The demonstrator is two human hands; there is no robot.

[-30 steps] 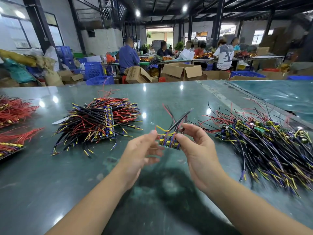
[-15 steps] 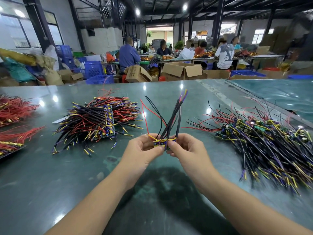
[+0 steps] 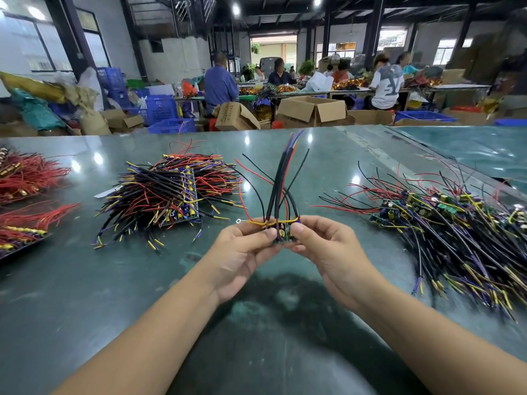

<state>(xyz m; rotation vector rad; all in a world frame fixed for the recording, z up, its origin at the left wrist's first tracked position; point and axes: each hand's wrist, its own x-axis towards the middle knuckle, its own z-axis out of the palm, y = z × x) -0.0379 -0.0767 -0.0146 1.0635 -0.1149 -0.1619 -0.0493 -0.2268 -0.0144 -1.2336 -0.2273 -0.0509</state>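
Both hands are raised together over the green table top (image 3: 85, 303), near the middle of the view. The left hand (image 3: 242, 252) pinches the left end of a small green circuit board (image 3: 285, 236) between thumb and curled fingers. The right hand (image 3: 328, 252) pinches the right end in the same manner. The two thumbs sit close together with the board between them, and the board is held clear of the table.

A bunch of leads (image 3: 281, 181) stands upward from the board — thick black ones in the middle, thin red and black ones fanning out to either side, purple and yellow tips at the top. Short yellow and purple leads cross the board's upper edge at the fingertips.

On the table to the left lies a stacked pile of wired boards (image 3: 159, 192), its black, red, yellow and purple leads spread to both sides. To the right lies a loose heap of wired boards (image 3: 456, 232), well apart from the hands. Bundles of red wire (image 3: 25, 178) lie at the far left edge.

Beyond the table's far edge stand open cardboard boxes (image 3: 312, 109) and blue crates (image 3: 162, 109) — behind them, several people sit at long work tables.
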